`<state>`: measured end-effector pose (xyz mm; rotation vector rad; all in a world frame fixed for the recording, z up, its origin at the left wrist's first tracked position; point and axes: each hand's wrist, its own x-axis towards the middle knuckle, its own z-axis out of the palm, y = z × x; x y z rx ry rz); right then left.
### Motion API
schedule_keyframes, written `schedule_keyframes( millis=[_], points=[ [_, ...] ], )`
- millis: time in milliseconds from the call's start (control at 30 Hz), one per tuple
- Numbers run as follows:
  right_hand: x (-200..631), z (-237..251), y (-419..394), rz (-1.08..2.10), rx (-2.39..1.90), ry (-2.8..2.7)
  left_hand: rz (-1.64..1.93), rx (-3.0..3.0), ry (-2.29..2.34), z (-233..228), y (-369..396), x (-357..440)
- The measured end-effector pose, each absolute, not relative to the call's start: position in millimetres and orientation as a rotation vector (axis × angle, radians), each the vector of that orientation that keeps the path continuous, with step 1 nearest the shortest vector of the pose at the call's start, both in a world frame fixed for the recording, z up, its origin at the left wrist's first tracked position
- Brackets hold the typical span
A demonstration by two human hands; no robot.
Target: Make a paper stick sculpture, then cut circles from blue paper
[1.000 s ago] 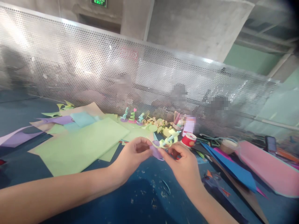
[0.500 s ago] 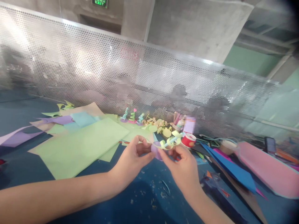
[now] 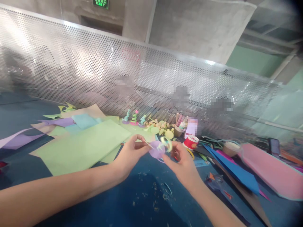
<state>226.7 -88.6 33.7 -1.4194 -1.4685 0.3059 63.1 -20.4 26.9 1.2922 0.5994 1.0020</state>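
Between my hands is a purple paper disc [image 3: 157, 150] with a curled yellow-green paper strip [image 3: 169, 143] on it, its coils blurred. My left hand [image 3: 133, 152] is closed, thumb and fingers pinching a thin end of that strip at the disc's left. From the other side my right hand [image 3: 183, 161] grips the disc's lower right edge, fingers partly hidden behind the curl. Beyond them, small paper spirals on round bases, one a green spiral [image 3: 134, 118] with a pink top, stand by yellow paper pieces [image 3: 169, 134].
Large green paper sheets [image 3: 85, 146] lie at left with purple and blue scraps. A red-and-white spool [image 3: 191, 142], a cup [image 3: 231, 148], blue sheet [image 3: 236, 171], pink sheet [image 3: 272, 170] and phone [image 3: 274, 147] are at right. Behind runs a perforated metal screen [image 3: 94, 63].
The disc has turned to face me more, and the spiral has swung and lost its long sideways stretch. My left fingers have moved slightly left, from the disc's edge to the strip end.
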Motion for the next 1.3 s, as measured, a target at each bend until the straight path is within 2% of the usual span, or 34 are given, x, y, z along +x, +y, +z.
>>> schedule_keyframes(
  millis=[133,300,500,667,900,1300],
  points=[
    [242,34,-83,0.56,-1.373,-1.378,0.968,1.278,0.681,25,-5,62],
    [252,30,-78,0.686,-1.392,-1.262,0.748,1.318,0.685,27,0,60],
    [240,33,-84,0.967,-1.327,-1.527,0.416,1.358,0.601,34,-9,59],
    [237,34,-87,0.904,-1.35,-1.571,0.299,1.264,0.515,40,-13,61],
    [239,37,-89,0.878,-1.394,-1.542,0.331,1.18,0.53,35,-5,60],
    [231,18,-87,1.012,-1.338,-1.284,0.296,1.128,0.531,23,1,63]
  ],
)
